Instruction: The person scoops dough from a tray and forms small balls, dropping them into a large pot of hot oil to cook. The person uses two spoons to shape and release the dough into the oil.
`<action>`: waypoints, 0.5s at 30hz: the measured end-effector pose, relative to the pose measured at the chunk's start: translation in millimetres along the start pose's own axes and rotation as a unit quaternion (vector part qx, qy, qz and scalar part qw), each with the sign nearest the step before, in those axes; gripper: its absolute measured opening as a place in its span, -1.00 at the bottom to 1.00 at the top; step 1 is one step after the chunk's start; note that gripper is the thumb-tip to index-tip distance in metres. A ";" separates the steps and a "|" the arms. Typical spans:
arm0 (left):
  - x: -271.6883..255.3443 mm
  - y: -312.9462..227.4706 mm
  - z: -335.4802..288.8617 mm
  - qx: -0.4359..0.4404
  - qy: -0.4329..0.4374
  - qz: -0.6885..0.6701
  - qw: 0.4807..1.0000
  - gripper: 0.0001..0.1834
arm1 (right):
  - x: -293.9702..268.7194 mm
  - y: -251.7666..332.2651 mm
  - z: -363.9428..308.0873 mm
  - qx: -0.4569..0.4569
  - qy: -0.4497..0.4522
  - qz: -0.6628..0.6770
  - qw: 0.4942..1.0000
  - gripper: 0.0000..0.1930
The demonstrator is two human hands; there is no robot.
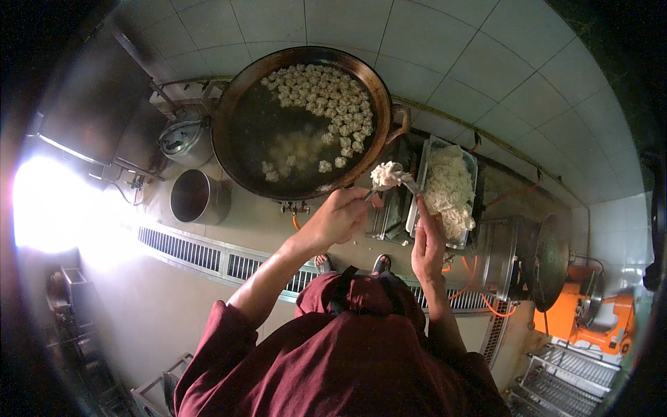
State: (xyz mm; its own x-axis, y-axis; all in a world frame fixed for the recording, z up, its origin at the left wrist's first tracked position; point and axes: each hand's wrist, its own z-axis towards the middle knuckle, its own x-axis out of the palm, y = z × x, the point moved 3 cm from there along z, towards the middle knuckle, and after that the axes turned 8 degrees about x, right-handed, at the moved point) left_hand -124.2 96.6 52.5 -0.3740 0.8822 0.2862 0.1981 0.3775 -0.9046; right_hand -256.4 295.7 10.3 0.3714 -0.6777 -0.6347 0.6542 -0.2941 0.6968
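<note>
My left hand (340, 217) is closed around the handle of a spoon, which bears a pale, lumpy scoop of batter mixture (383, 175). My right hand (429, 243) grips a second metal spoon (410, 183), its tip against the same scoop. Both spoons meet just off the right rim of a large wok (229, 149) of dark liquid. Many pale fritters (326, 94) float there, crowded at the far right, with a few loose ones nearer. Beside my right hand a metal tray (411, 221) holds white shredded mixture (448, 184).
Left of the wok stand an open metal pot (191, 197) and a lidded pot (182, 139). A slotted floor drain (187, 250) runs behind my feet. At right are a dark round pan (549, 263), orange hoses (497, 311) and an orange machine (587, 316). A tiled wall (445, 42) closes the far side.
</note>
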 end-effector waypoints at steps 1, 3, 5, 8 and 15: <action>-1.7 0.4 2.1 0.005 -0.007 -0.008 1.000 -0.72 | 0.2 1.9 2.3 -0.012 0.015 -0.002 1.000 -0.48; -7.5 0.5 2.7 0.008 -0.017 -0.021 1.000 -0.71 | -0.6 3.6 4.3 -0.008 0.013 0.002 1.000 -0.48; -11.1 0.5 3.1 0.021 -0.012 0.009 1.000 -0.72 | -1.1 4.0 6.4 -0.003 -0.011 0.013 1.000 -0.48; -17.3 3.6 5.4 0.015 -0.013 0.005 1.000 -0.71 | 4.0 3.8 9.7 0.029 0.027 -0.018 0.999 -0.45; -58.4 15.7 14.5 0.065 -0.069 0.098 0.991 -0.70 | 14.5 18.0 34.6 -0.012 0.075 -0.024 0.997 -0.39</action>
State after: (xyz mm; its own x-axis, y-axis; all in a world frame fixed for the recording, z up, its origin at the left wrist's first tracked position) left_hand -112.3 46.9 17.1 -0.4620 0.8847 0.0627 0.1651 0.1552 -0.9740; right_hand -262.0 257.2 25.2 0.4320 -0.5537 -0.7119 0.6892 -0.3064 0.6566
